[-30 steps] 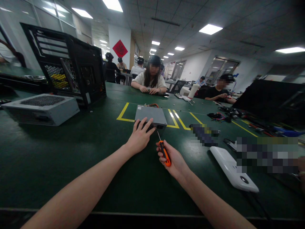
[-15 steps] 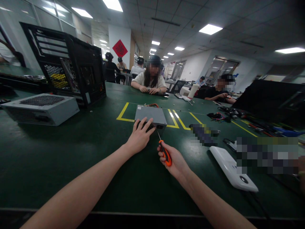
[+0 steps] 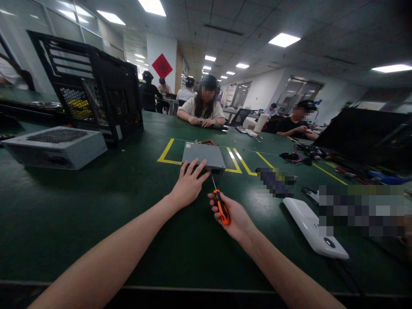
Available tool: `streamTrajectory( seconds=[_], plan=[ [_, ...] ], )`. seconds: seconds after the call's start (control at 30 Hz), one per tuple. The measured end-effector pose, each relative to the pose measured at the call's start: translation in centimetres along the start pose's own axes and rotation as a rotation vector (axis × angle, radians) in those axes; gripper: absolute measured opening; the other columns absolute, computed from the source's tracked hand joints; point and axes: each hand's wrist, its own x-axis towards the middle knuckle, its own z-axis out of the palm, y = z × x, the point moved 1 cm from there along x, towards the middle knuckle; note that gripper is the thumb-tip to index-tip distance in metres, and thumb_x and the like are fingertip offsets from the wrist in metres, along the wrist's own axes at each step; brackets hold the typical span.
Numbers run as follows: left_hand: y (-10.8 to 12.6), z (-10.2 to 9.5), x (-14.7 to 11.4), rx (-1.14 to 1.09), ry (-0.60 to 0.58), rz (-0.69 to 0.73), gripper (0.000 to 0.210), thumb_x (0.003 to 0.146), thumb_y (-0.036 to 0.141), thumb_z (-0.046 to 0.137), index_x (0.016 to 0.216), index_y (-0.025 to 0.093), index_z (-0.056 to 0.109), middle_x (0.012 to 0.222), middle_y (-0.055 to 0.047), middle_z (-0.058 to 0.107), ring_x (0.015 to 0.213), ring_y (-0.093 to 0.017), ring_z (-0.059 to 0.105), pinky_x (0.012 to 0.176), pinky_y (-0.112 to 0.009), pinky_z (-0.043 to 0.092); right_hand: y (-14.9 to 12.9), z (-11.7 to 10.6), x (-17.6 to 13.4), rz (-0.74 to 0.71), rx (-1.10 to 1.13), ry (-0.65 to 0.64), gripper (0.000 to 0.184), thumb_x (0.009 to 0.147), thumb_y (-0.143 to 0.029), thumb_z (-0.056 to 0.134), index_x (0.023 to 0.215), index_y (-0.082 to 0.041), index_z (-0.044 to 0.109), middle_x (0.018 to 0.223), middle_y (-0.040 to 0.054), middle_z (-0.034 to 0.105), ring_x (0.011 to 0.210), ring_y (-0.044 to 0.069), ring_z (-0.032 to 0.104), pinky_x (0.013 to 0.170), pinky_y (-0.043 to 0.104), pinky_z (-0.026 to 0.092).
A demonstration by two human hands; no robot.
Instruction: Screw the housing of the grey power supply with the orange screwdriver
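Observation:
A grey power supply [image 3: 203, 153] lies on the green table in front of me, with red-orange cables behind it. My left hand [image 3: 189, 183] rests against its near side, fingers spread over the top edge and thumb low near the screwdriver tip. An orange and black screwdriver [image 3: 222, 207] is held by its handle in my right hand [image 3: 234, 214]. Its thin shaft points up and away to the near face of the power supply, by its lower right part. Whether the tip sits in a screw is too small to tell.
A second power supply [image 3: 58, 146] and a black computer case [image 3: 96, 86] stand at the left. Yellow tape [image 3: 165, 151] marks the table. On the right lie a white device [image 3: 313, 227], cables [image 3: 296, 158] and a dark panel [image 3: 367, 137]. A person [image 3: 202, 103] sits opposite.
The screwdriver handle has swung slightly left and stands a little steeper, and my right fingers have shifted around it. My left hand and the power supply stay put.

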Motion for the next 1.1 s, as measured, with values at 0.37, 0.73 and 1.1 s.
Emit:
streamTrajectory(
  seconds=[0.37,0.73,1.1],
  plan=[
    [-0.30,-0.19,-0.01,-0.007,-0.023,0.031,0.044,0.078,0.013,0.047,0.121,0.024,0.051,0.145,-0.006,0.025,0.134,-0.030,0.014,0.106,-0.053,0.016,-0.17,0.18,-0.26,-0.003,-0.015,-0.024,0.021,0.087,-0.024,0.043,0.082,-0.010,0.058,0.065,0.0029,0.055,0.048,0.006,0.049,0.040,0.014,0.040],
    [-0.25,-0.68,-0.07,-0.023,-0.021,0.024,0.039,0.081,0.018,0.046,0.119,0.025,0.052,0.144,-0.006,0.026,0.133,-0.031,0.016,0.106,-0.054,0.016,-0.06,-0.04,-0.23,-0.031,-0.008,-0.024,0.015,0.085,-0.021,0.048,0.077,-0.012,0.056,0.065,0.0021,0.055,0.048,0.005,0.048,0.040,0.013,0.037],
    [-0.18,-0.70,0.04,0.004,-0.029,0.023,0.039,0.082,0.019,0.046,0.120,0.024,0.051,0.144,-0.006,0.027,0.133,-0.031,0.018,0.105,-0.054,0.018,-0.01,-0.02,-0.03,-0.026,-0.014,-0.030,0.016,0.085,-0.022,0.047,0.077,-0.011,0.056,0.063,0.0016,0.054,0.046,0.005,0.047,0.036,0.012,0.034]
  ],
)
